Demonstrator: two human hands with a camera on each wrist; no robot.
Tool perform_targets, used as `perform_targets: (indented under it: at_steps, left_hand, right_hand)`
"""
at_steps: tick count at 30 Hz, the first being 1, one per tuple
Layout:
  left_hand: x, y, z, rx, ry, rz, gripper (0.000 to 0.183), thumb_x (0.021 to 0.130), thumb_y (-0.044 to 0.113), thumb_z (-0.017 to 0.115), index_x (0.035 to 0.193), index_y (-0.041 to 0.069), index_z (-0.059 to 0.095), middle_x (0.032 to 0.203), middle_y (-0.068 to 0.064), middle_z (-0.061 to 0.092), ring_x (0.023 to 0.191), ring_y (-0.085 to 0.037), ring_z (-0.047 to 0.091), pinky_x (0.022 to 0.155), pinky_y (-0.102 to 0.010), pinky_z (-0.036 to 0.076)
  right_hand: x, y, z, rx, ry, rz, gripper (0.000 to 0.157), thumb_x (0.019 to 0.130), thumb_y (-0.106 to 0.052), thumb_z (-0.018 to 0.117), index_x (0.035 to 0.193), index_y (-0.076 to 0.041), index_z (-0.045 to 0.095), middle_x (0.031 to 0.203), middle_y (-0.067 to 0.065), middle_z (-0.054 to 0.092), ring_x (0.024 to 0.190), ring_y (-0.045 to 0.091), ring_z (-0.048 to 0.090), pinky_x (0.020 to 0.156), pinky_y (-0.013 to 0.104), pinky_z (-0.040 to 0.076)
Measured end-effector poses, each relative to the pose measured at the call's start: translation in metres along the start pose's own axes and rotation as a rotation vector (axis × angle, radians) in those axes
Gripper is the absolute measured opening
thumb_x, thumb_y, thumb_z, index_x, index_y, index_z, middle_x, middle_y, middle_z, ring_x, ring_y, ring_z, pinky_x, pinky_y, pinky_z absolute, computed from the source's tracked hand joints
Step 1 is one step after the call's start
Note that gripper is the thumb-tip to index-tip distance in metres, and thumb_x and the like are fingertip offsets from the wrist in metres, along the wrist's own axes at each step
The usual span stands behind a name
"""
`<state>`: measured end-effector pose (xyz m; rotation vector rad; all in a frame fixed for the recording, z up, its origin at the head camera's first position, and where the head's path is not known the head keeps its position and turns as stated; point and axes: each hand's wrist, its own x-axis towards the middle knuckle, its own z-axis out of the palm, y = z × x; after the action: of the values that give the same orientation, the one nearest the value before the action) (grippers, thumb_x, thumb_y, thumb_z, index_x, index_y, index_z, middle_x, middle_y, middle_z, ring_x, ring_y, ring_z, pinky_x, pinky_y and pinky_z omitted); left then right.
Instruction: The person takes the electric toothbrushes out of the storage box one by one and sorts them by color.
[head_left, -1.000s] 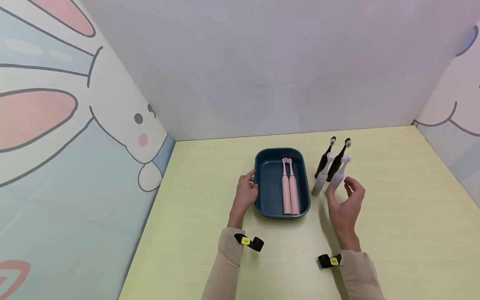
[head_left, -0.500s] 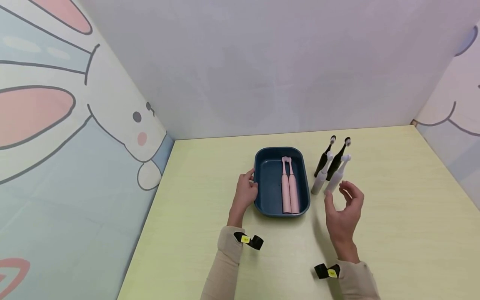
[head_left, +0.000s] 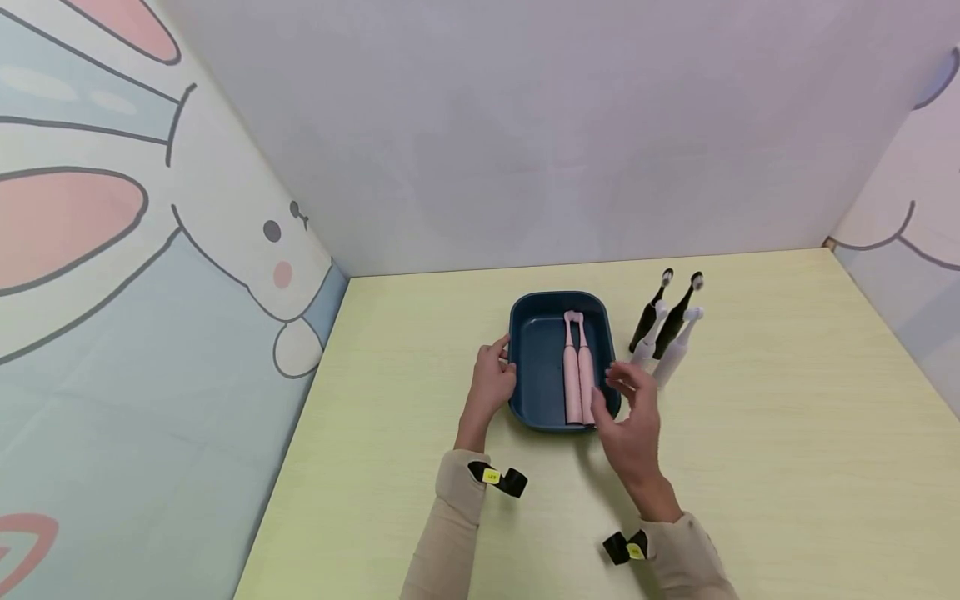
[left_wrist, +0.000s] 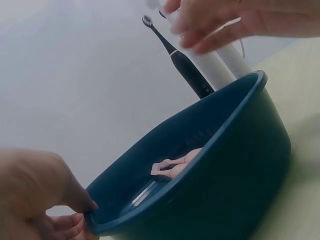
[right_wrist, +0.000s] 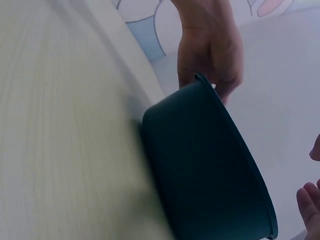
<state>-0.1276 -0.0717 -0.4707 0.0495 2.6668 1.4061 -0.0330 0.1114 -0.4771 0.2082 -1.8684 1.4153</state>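
Note:
A dark blue basin (head_left: pixel 537 387) stands on the table, and my left hand (head_left: pixel 491 386) grips its left rim, thumb inside and fingers outside. Two pink electric toothbrushes (head_left: pixel 572 383) lie side by side in the basin's right half. Over the basin's right edge hovers my right hand (head_left: pixel 633 429), fingers loosely bent and holding nothing. It partly hides that rim. To the right of the basin, two white electric toothbrushes (head_left: pixel 674 350) stand upright, one largely covered by my right hand. Right behind them stand two black electric toothbrushes (head_left: pixel 671 331).
The pale yellow table (head_left: pixel 405 358) meets a grey wall (head_left: pixel 570 150) at the back. A side wall with a rabbit drawing (head_left: pixel 247 208) rises on the left, another (head_left: pixel 900 200) on the right. Each wrist wears a black camera strap (head_left: pixel 497 477).
My right hand has drawn away from the front white toothbrush and moved left to the basin's right edge. The left hand keeps its grip on the rim; the toothbrushes stay put.

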Motion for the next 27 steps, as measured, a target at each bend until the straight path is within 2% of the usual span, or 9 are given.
perform_targets:
  at_steps: [3, 8, 13, 15, 19, 22, 27]
  left_hand:
    - [0.000, 0.000, 0.000, 0.005, -0.004, -0.002, 0.052, 0.092, 0.002, 0.049, 0.143, 0.006, 0.043, 0.111, -0.012, 0.048, 0.079, -0.017, 0.050, 0.074, -0.031, 0.044]
    - [0.000, 0.001, 0.000, 0.004, -0.001, -0.009, 0.052, 0.091, 0.001, 0.049, 0.143, 0.006, 0.044, 0.111, -0.013, 0.048, 0.080, -0.017, 0.050, 0.075, -0.032, 0.044]
    - [0.001, 0.000, 0.000, 0.008, 0.002, -0.012, 0.051, 0.092, 0.002, 0.050, 0.142, 0.007, 0.045, 0.109, -0.012, 0.048, 0.078, -0.016, 0.049, 0.074, -0.031, 0.044]
    - [0.001, -0.001, 0.001, 0.009, 0.003, -0.012, 0.051, 0.092, 0.002, 0.051, 0.142, 0.007, 0.045, 0.108, -0.011, 0.048, 0.078, -0.016, 0.049, 0.073, -0.030, 0.043]
    - [0.002, -0.002, 0.001, 0.004, 0.008, -0.012, 0.050, 0.092, 0.002, 0.051, 0.142, 0.008, 0.045, 0.107, -0.011, 0.048, 0.077, -0.016, 0.048, 0.072, -0.029, 0.042]
    - [0.002, -0.002, 0.001, 0.002, 0.010, -0.013, 0.050, 0.092, 0.003, 0.051, 0.142, 0.008, 0.045, 0.107, -0.011, 0.048, 0.076, -0.016, 0.048, 0.072, -0.029, 0.042]
    - [0.002, -0.001, 0.000, -0.001, 0.009, -0.016, 0.050, 0.092, 0.003, 0.051, 0.142, 0.007, 0.045, 0.108, -0.011, 0.048, 0.078, -0.016, 0.049, 0.073, -0.030, 0.043]
  right_hand:
    - [-0.002, 0.007, 0.009, -0.048, -0.099, 0.085, 0.058, 0.076, 0.016, 0.067, 0.129, 0.011, 0.043, 0.123, 0.026, 0.049, 0.105, 0.034, 0.053, 0.093, 0.021, 0.047]
    - [0.008, 0.007, 0.020, -0.128, -0.293, 0.336, 0.061, 0.084, 0.001, 0.064, 0.137, 0.005, 0.035, 0.133, 0.023, 0.041, 0.112, 0.034, 0.053, 0.092, 0.042, 0.049]
    - [0.023, 0.008, 0.026, -0.311, -0.523, 0.522, 0.070, 0.087, -0.012, 0.063, 0.145, 0.003, 0.026, 0.138, 0.025, 0.036, 0.112, 0.036, 0.054, 0.089, 0.050, 0.049]
    - [0.026, 0.010, 0.028, -0.382, -0.597, 0.560, 0.074, 0.088, -0.016, 0.062, 0.147, 0.004, 0.023, 0.140, 0.027, 0.034, 0.110, 0.036, 0.052, 0.089, 0.050, 0.047]
    - [0.032, 0.015, 0.032, -0.456, -0.683, 0.596, 0.076, 0.088, -0.021, 0.062, 0.147, 0.005, 0.021, 0.136, 0.030, 0.038, 0.103, 0.036, 0.052, 0.088, 0.051, 0.045]
    - [0.035, 0.017, 0.036, -0.469, -0.721, 0.606, 0.075, 0.089, -0.023, 0.062, 0.146, 0.005, 0.021, 0.133, 0.029, 0.041, 0.101, 0.036, 0.053, 0.088, 0.051, 0.044]
    - [0.037, 0.019, 0.041, -0.469, -0.747, 0.590, 0.073, 0.089, -0.022, 0.062, 0.146, 0.003, 0.023, 0.135, 0.026, 0.044, 0.108, 0.037, 0.053, 0.093, 0.052, 0.044]
